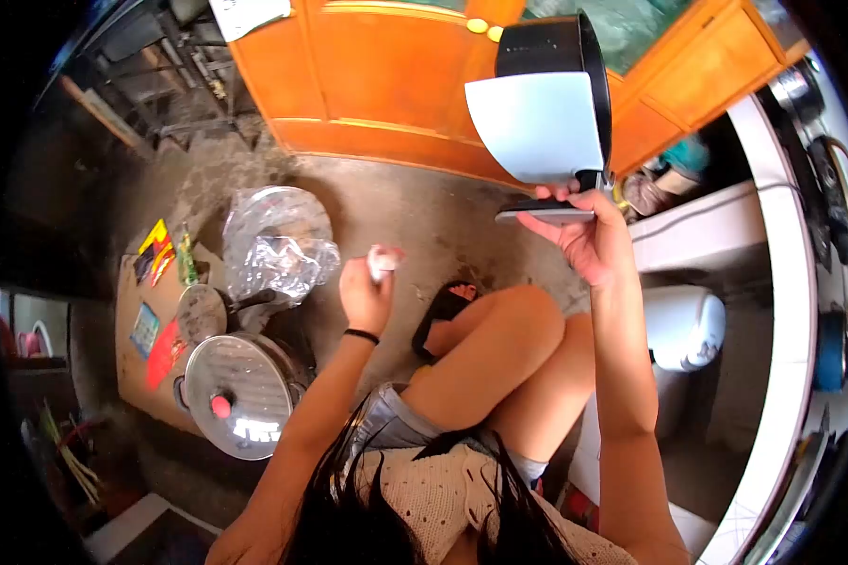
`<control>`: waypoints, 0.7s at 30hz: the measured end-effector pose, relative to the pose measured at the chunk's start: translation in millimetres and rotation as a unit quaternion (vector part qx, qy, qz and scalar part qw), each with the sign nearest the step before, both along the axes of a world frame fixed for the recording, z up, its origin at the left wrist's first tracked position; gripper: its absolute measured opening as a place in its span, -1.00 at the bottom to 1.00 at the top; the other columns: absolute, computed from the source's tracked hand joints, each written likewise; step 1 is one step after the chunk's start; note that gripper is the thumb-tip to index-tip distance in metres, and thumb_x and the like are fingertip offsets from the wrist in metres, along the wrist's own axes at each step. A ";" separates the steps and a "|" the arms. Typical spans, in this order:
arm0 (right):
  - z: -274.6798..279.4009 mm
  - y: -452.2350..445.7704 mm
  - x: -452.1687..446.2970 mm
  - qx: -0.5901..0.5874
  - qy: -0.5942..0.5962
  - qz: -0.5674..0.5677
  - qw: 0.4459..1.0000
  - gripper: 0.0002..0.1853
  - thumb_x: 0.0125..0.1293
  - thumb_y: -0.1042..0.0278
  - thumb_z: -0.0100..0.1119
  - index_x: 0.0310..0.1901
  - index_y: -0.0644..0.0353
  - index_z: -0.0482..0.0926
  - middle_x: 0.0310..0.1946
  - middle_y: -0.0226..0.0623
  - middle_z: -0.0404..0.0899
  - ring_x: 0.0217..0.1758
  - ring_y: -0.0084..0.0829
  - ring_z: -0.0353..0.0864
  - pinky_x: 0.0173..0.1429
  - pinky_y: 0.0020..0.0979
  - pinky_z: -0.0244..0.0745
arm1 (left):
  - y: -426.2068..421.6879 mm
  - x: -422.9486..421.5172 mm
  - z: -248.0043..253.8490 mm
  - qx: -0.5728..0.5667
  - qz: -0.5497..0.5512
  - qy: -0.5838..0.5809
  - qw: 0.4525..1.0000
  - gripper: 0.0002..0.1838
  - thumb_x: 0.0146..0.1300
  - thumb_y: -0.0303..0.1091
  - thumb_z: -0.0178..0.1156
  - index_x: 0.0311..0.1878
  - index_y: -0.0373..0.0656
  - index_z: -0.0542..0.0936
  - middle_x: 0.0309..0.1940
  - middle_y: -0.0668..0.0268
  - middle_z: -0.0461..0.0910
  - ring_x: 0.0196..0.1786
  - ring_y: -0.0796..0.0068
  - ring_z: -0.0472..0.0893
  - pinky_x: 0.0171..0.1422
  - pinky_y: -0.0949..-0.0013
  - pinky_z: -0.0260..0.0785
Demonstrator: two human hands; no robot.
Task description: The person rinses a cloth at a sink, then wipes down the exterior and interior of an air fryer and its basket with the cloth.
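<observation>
My right hand (589,235) is raised at the upper right. Its fingers are closed on the dark, flat handle of a pale blue and black pan (535,122), which is tipped on its side in front of the cabinet. My left hand (367,297) hangs over the floor near the middle, fingers curled round a small, white, crumpled piece like tissue or cloth (383,264). Left of that hand, a round metal basin (278,202) has clear plastic film (287,268) over it.
A lidded pot (238,395) stands at the lower left, beside cardboard (130,330) bearing colourful packets (157,250). An orange cabinet (386,71) lines the back. At right are a white-edged counter (782,320) and a white rounded appliance (688,325). My sandalled foot (448,311) rests below.
</observation>
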State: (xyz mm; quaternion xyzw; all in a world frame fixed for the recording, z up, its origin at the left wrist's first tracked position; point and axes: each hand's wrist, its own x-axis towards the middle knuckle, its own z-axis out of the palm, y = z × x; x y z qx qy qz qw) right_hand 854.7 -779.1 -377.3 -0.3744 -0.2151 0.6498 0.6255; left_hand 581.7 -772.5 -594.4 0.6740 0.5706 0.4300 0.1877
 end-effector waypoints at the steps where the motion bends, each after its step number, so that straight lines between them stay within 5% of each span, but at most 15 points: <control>1: -9.6 5.2 -1.4 0.010 0.016 0.021 1.000 -0.93 0.10 0.52 0.00 -0.34 0.20 0.41 -0.35 -0.32 0.46 0.05 -0.22 0.50 0.18 0.17 0.43 | -2.4 -17.4 13.2 -0.015 0.033 -0.034 0.999 -0.78 0.05 -0.46 0.26 -0.22 -0.25 0.49 -0.31 0.15 0.49 -0.24 0.13 0.51 -0.13 0.17 0.35; 2: -18.5 10.5 -4.9 0.002 0.037 0.029 0.999 -0.96 0.13 0.52 0.00 -0.37 0.16 0.42 -0.35 -0.34 0.49 0.03 -0.25 0.53 0.15 0.21 0.44 | -4.5 -26.1 29.2 -0.025 0.057 -0.118 0.991 -0.79 0.09 -0.48 0.25 -0.20 -0.26 0.49 -0.31 0.19 0.48 -0.23 0.24 0.51 -0.09 0.24 0.35; 4: -33.2 19.3 -16.8 -0.016 0.058 0.052 0.997 -0.94 0.13 0.51 0.00 -0.35 0.12 0.40 -0.35 -0.37 0.48 0.02 -0.26 0.53 0.07 -0.04 0.53 | -2.5 -45.3 40.1 -0.014 0.090 -0.226 0.970 -0.80 0.17 -0.52 0.24 -0.15 -0.26 0.48 -0.28 0.28 0.46 -0.19 0.49 0.48 -0.04 0.43 0.34; 7: -66.6 25.5 -39.4 -0.050 0.106 0.088 0.989 -0.92 0.14 0.45 0.02 -0.32 0.09 0.37 -0.37 -0.39 0.47 -0.04 -0.29 0.53 -0.17 -0.34 0.54 | -3.9 -40.2 84.1 0.033 0.127 -0.359 0.924 -0.78 0.14 -0.52 0.27 -0.15 -0.24 0.48 -0.22 0.26 0.44 -0.12 0.46 0.46 0.01 0.46 0.31; 9: -87.9 23.3 -56.7 -0.070 0.115 0.104 0.985 -0.89 0.14 0.39 0.02 -0.30 0.08 0.34 -0.39 -0.40 0.43 -0.10 -0.32 0.51 -0.39 -0.49 0.39 | -2.3 -27.7 114.3 0.136 0.101 -0.258 0.951 -0.76 0.11 -0.51 0.30 -0.15 -0.16 0.51 -0.09 0.20 0.43 0.01 0.31 0.45 0.14 0.32 0.28; 13: -114.5 5.1 -74.1 -0.103 0.107 0.169 0.974 -0.87 0.13 0.39 0.00 -0.26 0.14 0.36 -0.39 -0.39 0.42 -0.13 -0.34 0.52 -0.45 -0.51 0.41 | 20.1 2.4 135.5 0.243 0.015 0.102 0.965 -0.39 -0.04 -0.38 0.35 0.18 0.04 0.48 0.27 0.01 0.26 0.27 -0.12 0.27 0.34 -0.06 0.05; 15: -114.4 -0.8 -72.8 -0.086 0.040 0.211 0.973 -0.89 0.10 0.40 0.03 -0.32 0.13 0.38 -0.40 -0.40 0.42 -0.16 -0.37 0.53 -0.48 -0.51 0.41 | 19.6 16.1 146.3 0.163 0.009 0.225 0.960 -0.22 -0.02 -0.02 0.32 0.33 0.03 0.34 0.25 -0.02 0.26 0.29 -0.12 0.24 0.35 -0.09 0.02; 18: -110.3 -6.0 -68.4 -0.081 0.023 0.216 0.973 -0.91 0.06 0.39 0.06 -0.38 0.11 0.39 -0.41 -0.40 0.43 -0.19 -0.42 0.54 -0.48 -0.52 0.41 | 15.1 11.2 144.9 0.125 -0.021 0.190 0.974 -0.08 0.00 0.18 0.27 0.34 -0.23 0.27 0.08 -0.03 0.36 0.05 -0.01 0.38 0.15 0.06 0.22; 21: -101.8 -8.9 -64.2 -0.047 -0.035 0.223 0.973 -0.89 0.03 0.39 0.08 -0.38 0.10 0.38 -0.42 -0.40 0.44 -0.20 -0.44 0.53 -0.48 -0.52 0.41 | 21.6 5.8 131.9 0.174 -0.005 0.151 0.973 -0.29 -0.02 0.17 0.29 0.05 -0.22 0.48 -0.12 0.08 0.48 -0.09 0.05 0.44 0.04 0.12 0.28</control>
